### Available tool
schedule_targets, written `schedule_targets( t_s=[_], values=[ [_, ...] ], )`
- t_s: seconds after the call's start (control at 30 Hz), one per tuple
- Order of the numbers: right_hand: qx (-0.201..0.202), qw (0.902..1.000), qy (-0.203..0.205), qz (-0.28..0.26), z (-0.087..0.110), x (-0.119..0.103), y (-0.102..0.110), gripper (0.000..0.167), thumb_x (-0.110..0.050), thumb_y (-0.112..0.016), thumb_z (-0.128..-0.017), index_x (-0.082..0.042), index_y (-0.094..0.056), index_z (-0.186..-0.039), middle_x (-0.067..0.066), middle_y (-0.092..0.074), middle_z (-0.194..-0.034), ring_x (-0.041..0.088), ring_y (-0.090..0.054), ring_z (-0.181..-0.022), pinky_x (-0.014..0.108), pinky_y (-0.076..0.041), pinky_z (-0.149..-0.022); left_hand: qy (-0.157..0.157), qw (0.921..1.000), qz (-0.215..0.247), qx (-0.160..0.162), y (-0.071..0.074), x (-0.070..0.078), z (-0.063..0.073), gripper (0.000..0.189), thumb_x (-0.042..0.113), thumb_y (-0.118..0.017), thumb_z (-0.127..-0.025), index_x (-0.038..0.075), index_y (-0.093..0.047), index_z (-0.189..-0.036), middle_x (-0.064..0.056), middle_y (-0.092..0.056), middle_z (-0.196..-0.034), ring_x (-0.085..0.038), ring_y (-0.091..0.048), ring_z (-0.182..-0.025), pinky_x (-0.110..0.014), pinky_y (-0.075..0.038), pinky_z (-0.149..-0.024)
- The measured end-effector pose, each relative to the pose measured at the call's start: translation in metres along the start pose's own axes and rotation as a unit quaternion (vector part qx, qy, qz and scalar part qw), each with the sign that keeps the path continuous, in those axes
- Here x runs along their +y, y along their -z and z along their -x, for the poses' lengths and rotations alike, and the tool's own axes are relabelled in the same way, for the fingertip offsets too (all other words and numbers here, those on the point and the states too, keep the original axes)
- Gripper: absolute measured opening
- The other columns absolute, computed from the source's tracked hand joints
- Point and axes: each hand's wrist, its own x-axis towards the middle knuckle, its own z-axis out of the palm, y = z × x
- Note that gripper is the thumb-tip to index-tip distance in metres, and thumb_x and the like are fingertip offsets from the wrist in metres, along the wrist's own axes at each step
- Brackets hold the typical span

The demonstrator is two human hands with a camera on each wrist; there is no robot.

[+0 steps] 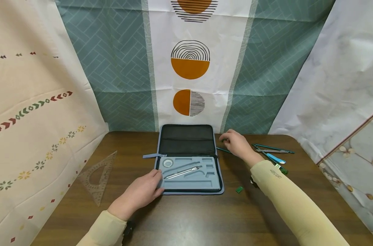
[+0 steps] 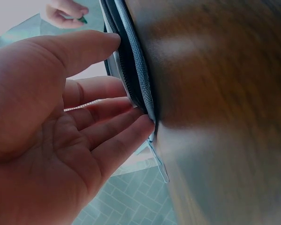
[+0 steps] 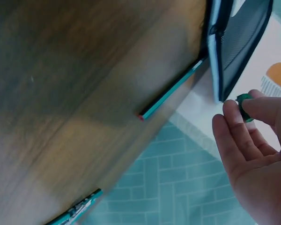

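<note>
One glossy brown wooden surface (image 1: 186,218) spans the lower half of the frame. Low friction is possible; a dropped part could skid.

One unfolded blue-edged zip case with black lining and a light-blue moulded tray (image 1: 186,186) lies at the centre of the frame. The recesses differ in outline; a part placed in the wrong recess could sit high and obstruct the lid.

One clear triangular plastic set square (image 1: 95,188) lies at the left of the frame, well apart from the case. Being transparent, it could be overlooked.

Left hand (image 1: 142,191): fingers extended, tips touching the case's left edge. Uneven pressure could shift the case.

Right hand (image 1: 237,145): right of the lid, narrow, pinching a small part. A slack pinch could release it.

One slim green pencil (image 3: 171,91) lies beneath the right hand, one end near the case. A knock could roll it.

One silver metal compass (image 1: 182,173) lies diagonally in the tray. If loosely seated, it could be dislodged by a tilt.

One small green block (image 1: 239,189) lies below and right of the case; a sleeve could sweep it.

One small dark-green object (image 3: 243,107) is in the right hand's pinch. Fingers conceal its shape; orientation error is possible.
</note>
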Motion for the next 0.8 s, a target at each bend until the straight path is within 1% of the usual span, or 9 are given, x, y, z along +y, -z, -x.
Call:
schedule_targets(
  t_s=[0.13, 0.23, 0.3, 0.43, 0.5, 0.6, 0.7, 0.8],
  values=[
    [0.006, 0.9998, 0.015, -0.009, 0.008, -0.007, -0.001, 0.025, 0.002, -0.064, -0.107, -0.006, -0.081, -0.124, 0.013, -0.067, -0.122, 0.026, -0.061, -0.09, 0.046, -0.05, -0.079, 0.001, 1.0, -0.001, 0.0, 0.0, 0.001, 0.001, 0.041, 0.022, -0.088, -0.098, -0.003, -0.067, -0.124, -0.014, -0.067, -0.12, -0.016, -0.061, -0.084, -0.037, -0.058, -0.073],
    [0.011, 0.9996, 0.023, -0.012, 0.013, -0.011, -0.002, 0.025, 0.004, -0.066, -0.106, -0.006, -0.082, -0.121, 0.012, -0.068, -0.123, 0.025, -0.064, -0.092, 0.045, -0.053, -0.081, 0.005, 1.0, -0.002, -0.002, 0.0, 0.001, 0.001, 0.042, 0.022, -0.088, -0.097, -0.003, -0.067, -0.125, -0.014, -0.067, -0.121, -0.017, -0.061, -0.084, -0.037, -0.058, -0.073],
    [0.017, 0.9995, 0.024, -0.013, 0.016, -0.014, -0.003, 0.025, 0.006, -0.069, -0.104, -0.007, -0.083, -0.12, 0.01, -0.069, -0.121, 0.024, -0.065, -0.093, 0.044, -0.055, -0.082, 0.006, 1.0, -0.005, -0.003, -0.001, 0.001, 0.001, 0.043, 0.022, -0.088, -0.098, -0.003, -0.067, -0.126, -0.015, -0.068, -0.124, -0.018, -0.063, -0.087, -0.038, -0.059, -0.075],
    [0.036, 0.9988, 0.032, -0.01, 0.022, -0.019, -0.003, 0.025, 0.007, -0.072, -0.101, -0.009, -0.084, -0.117, 0.007, -0.07, -0.118, 0.022, -0.066, -0.092, 0.044, -0.057, -0.081, -0.002, 0.9999, -0.009, 0.006, -0.003, 0.002, 0.002, 0.043, 0.021, -0.089, -0.097, -0.004, -0.068, -0.124, -0.018, -0.068, -0.127, -0.023, -0.069, -0.094, -0.042, -0.061, -0.079],
    [0.047, 0.9981, 0.037, -0.011, 0.026, -0.022, -0.003, 0.024, 0.006, -0.074, -0.101, -0.009, -0.083, -0.117, 0.006, -0.071, -0.117, 0.022, -0.067, -0.092, 0.044, -0.057, -0.08, -0.007, 0.9998, -0.011, 0.012, -0.003, 0.002, 0.002, 0.042, 0.021, -0.089, -0.096, -0.004, -0.068, -0.123, -0.018, -0.069, -0.127, -0.025, -0.071, -0.096, -0.044, -0.062, -0.08],
    [0.059, 0.9972, 0.045, -0.013, 0.033, -0.024, -0.004, 0.022, 0.002, -0.079, -0.1, -0.009, -0.082, -0.119, 0.005, -0.072, -0.116, 0.022, -0.068, -0.093, 0.044, -0.057, -0.079, -0.01, 0.9998, -0.011, 0.014, -0.002, 0.002, 0.002, 0.041, 0.021, -0.09, -0.096, -0.003, -0.068, -0.122, -0.018, -0.068, -0.127, -0.024, -0.07, -0.095, -0.043, -0.061, -0.08],
    [0.065, 0.9966, 0.048, -0.014, 0.039, -0.024, -0.006, 0.023, -0.002, -0.083, -0.099, -0.009, -0.081, -0.121, 0.004, -0.073, -0.116, 0.023, -0.07, -0.096, 0.045, -0.058, -0.08, -0.014, 0.9997, -0.013, 0.015, -0.001, 0.002, 0.001, 0.041, 0.021, -0.09, -0.096, -0.002, -0.068, -0.122, -0.017, -0.068, -0.127, -0.024, -0.07, -0.095, -0.043, -0.061, -0.079],
    [0.071, 0.9963, 0.047, -0.012, 0.043, -0.023, -0.008, 0.024, -0.006, -0.084, -0.098, -0.009, -0.081, -0.122, 0.004, -0.073, -0.114, 0.023, -0.07, -0.097, 0.046, -0.059, -0.081, -0.017, 0.9996, -0.013, 0.017, 0.0, 0.003, 0.0, 0.041, 0.02, -0.09, -0.096, -0.002, -0.068, -0.122, -0.017, -0.068, -0.125, -0.022, -0.069, -0.092, -0.042, -0.061, -0.078]
  ],
)
